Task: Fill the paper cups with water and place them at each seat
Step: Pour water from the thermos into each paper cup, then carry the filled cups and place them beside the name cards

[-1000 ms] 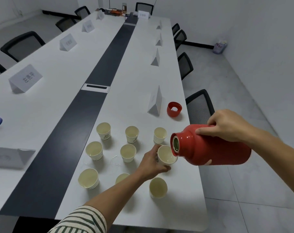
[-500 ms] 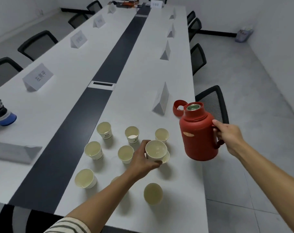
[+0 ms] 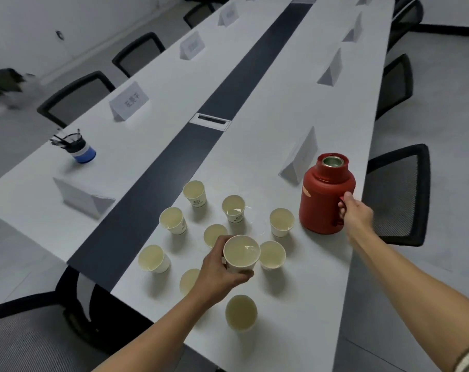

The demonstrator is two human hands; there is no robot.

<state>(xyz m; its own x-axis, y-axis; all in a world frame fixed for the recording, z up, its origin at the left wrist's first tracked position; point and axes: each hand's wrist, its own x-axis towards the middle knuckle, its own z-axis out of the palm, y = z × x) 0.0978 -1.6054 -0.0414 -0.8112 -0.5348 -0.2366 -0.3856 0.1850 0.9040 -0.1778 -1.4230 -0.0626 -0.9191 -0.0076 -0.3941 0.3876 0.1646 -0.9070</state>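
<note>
Back upright on the desk after lying tipped to pour 1 second ago, the red flask stands at 2 o'clock from the cup group, long axis vertical, uncapped mouth facing the ceiling. 9 paper cups stand mouth-up in a loose cluster; none appears to have reached a seat. A 10th, the held cup, rides upright over the cluster's middle, water glinting inside. The right hand curls round the flask's handle; the left hand wraps the held cup's wall. Which other cups hold water is unclear; distribution remains.
</note>
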